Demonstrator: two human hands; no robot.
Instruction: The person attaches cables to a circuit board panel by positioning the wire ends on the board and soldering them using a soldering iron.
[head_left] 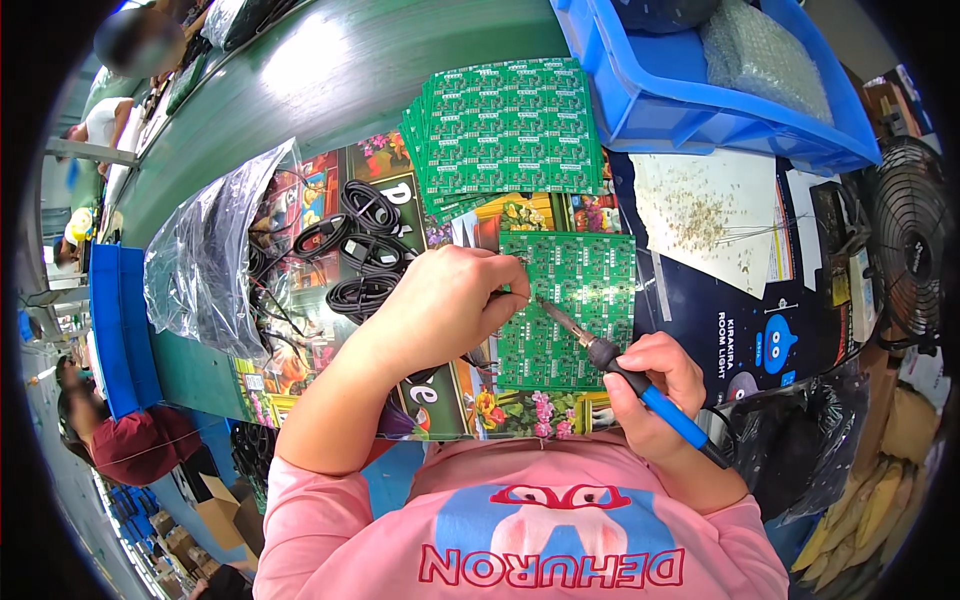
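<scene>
A green panel of circuit boards (565, 350) lies in front of me, its surface divided into rows of small identical units. My right hand (660, 385) is closed around the blue and black handle of a soldering iron (640, 385). The iron's metal tip points up and left, at the panel's upper left part. Close to that tip, my left hand (465, 290) is pinched over the panel's left edge. Whatever its fingertips hold is too small and hidden to make out. Coiled black cables (370, 250) lie just left of this hand.
Behind the panel stands a stack of similar green panels (510, 130). A blue bin (690, 110) holds bubble-wrapped goods at the back right. Crumbs dot a white sheet (710, 205). A clear plastic bag (215, 260) lies left, a black fan (910, 240) stands far right. Other people sit far left.
</scene>
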